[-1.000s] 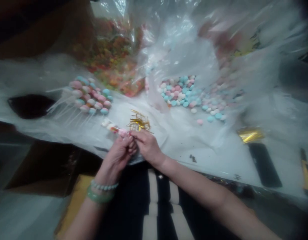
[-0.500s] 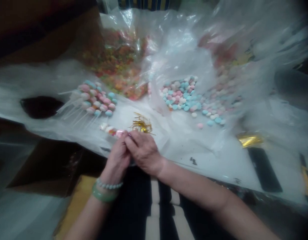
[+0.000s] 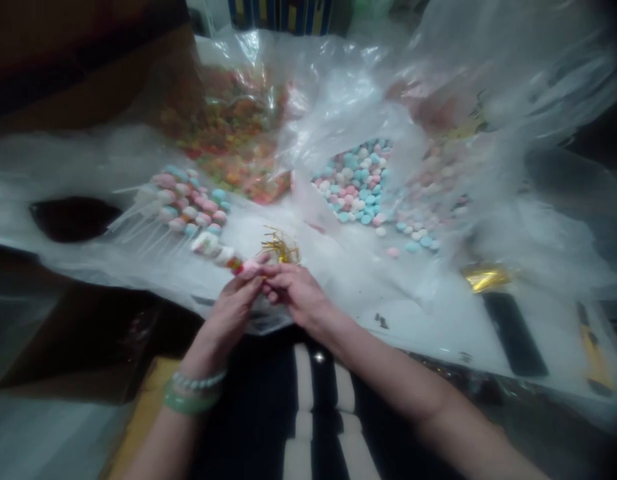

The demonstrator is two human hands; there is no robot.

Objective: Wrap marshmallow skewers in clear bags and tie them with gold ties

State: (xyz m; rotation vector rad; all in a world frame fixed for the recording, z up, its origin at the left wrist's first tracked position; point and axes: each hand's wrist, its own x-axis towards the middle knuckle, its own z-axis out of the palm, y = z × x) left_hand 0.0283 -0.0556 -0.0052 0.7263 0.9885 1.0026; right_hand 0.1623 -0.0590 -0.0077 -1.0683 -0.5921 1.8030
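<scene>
My left hand [image 3: 233, 300] is closed on the near end of a candy skewer [image 3: 214, 249], whose white, orange and pink pieces point up and to the left. Against it, my right hand [image 3: 303, 293] pinches at the same end; what lies between its fingertips is too small and blurred to make out. Just beyond the fingers is a small heap of gold twist ties [image 3: 282, 248]. To the upper left lies a pile of candy skewers [image 3: 195, 203] in pink, white and blue, their pale sticks pointing toward the lower left.
A clear bag of orange and green gummies [image 3: 238, 133] lies at the back. Pink, white and blue round candies [image 3: 355, 187] spill from an open plastic bag. At right are a gold packet [image 3: 487, 277], a dark phone-like slab [image 3: 514, 333] and a yellow cutter [image 3: 594, 357].
The skewer's candy end now shows more fully, raised slightly. My right hand has turned so its fingers show more, still meeting my left. The whole view has shifted slightly.
</scene>
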